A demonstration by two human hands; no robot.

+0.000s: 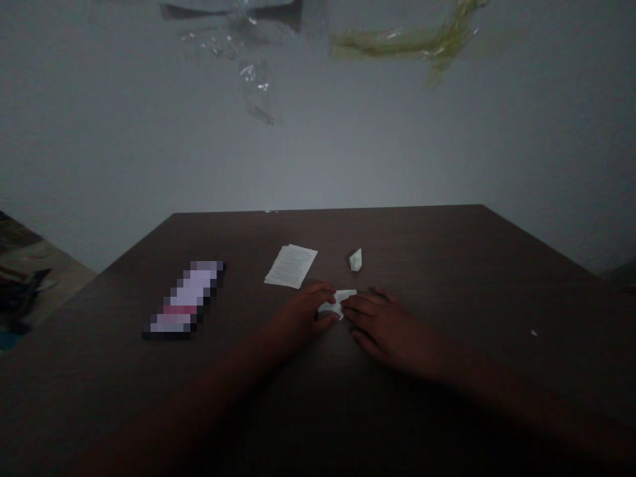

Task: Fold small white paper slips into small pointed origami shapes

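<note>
A small piece of white paper (346, 294), partly folded, lies on the dark table between my two hands. My left hand (307, 313) curls about its left side, thumb at the near edge and fingers at the far edge. From the right, my right hand (385, 324) rests its outstretched fingers on the paper, thumb held apart; the fingers cover part of the sheet. Just beyond the hands stands a small folded paper shape (356, 260). Behind my left hand is a short stack of printed paper sheets (291, 266).
A phone (187, 298) with a blurred-out screen lies at the left of the brown table (412, 245). A tiny white scrap (534, 332) is on the right. The wall (318, 159) with tape meets the table's far edge. Floor clutter (22, 298) shows at far left.
</note>
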